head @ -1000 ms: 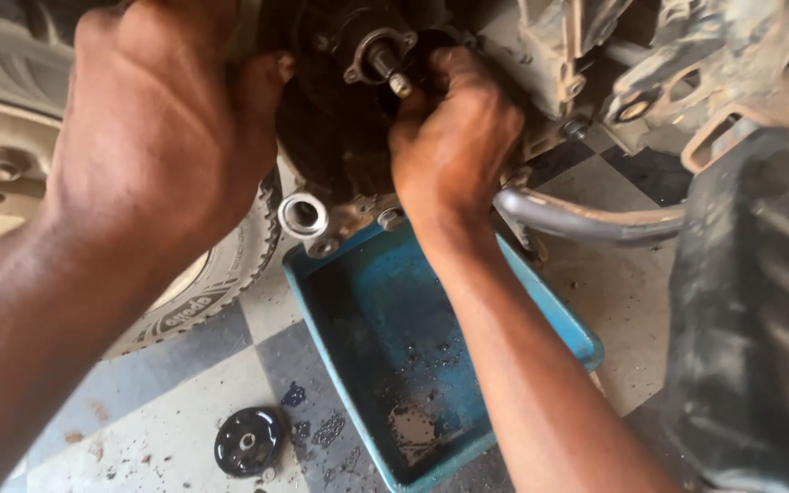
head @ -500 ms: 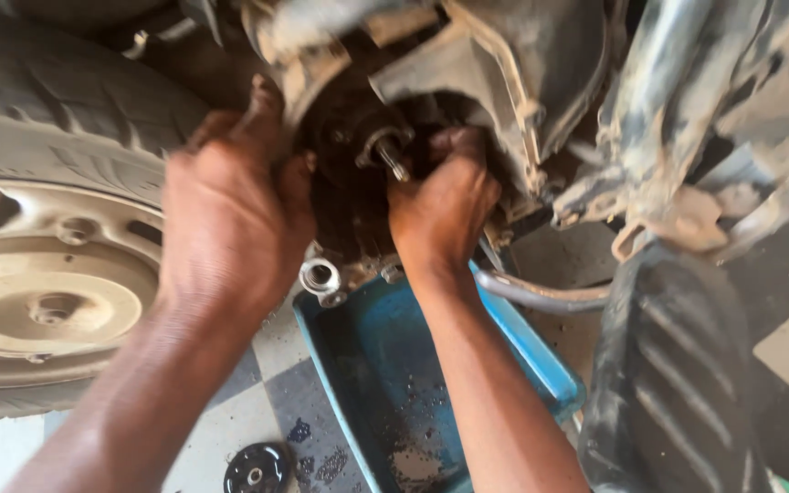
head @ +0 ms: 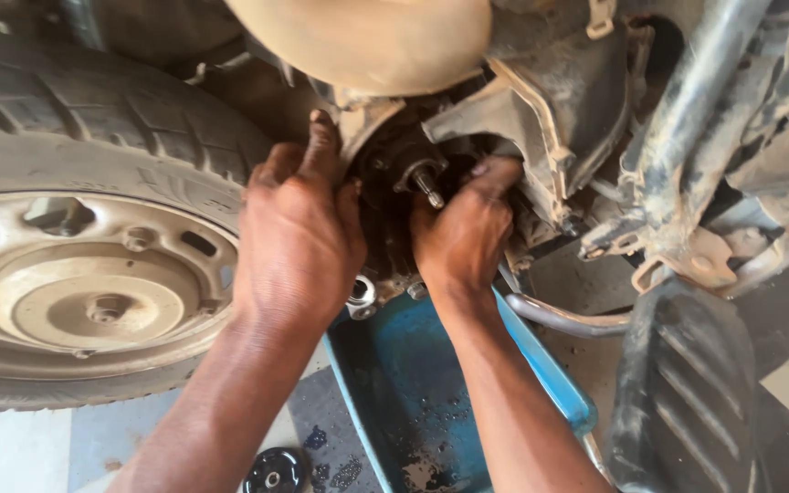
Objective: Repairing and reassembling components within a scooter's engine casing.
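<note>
Your left hand (head: 299, 233) is flat against the left side of the greasy engine housing (head: 385, 205), fingers up and spread a bit along its edge, pressing on it rather than wrapped round anything. Your right hand (head: 463, 233) is on the other side of the same housing, fingers curled in behind it, thumb side up by the little threaded shaft (head: 426, 187) that sticks out between your two hands. Can't tell if the right fingers are actually pinching a part back there, they're hidden in the dark.

Just under your left hand, touching the bottom of the housing, there's a shiny metal ring fitting (head: 361, 294), with a bolt head (head: 417, 290) just beside it under your right wrist. Below both wrists sits a blue tray (head: 550, 383) on the floor, with dark oily specks in it. Down by your left forearm there's a small black round part (head: 276, 470) lying on the checkered floor (head: 20, 447).

Off to the left of your left hand is the tyre (head: 93, 119) with its cream wheel (head: 93, 292). Right of your right hand there's a chrome pipe (head: 568, 319) running off under the dusty frame (head: 687, 137), and a black ribbed footrest (head: 687, 393) beyond it.
</note>
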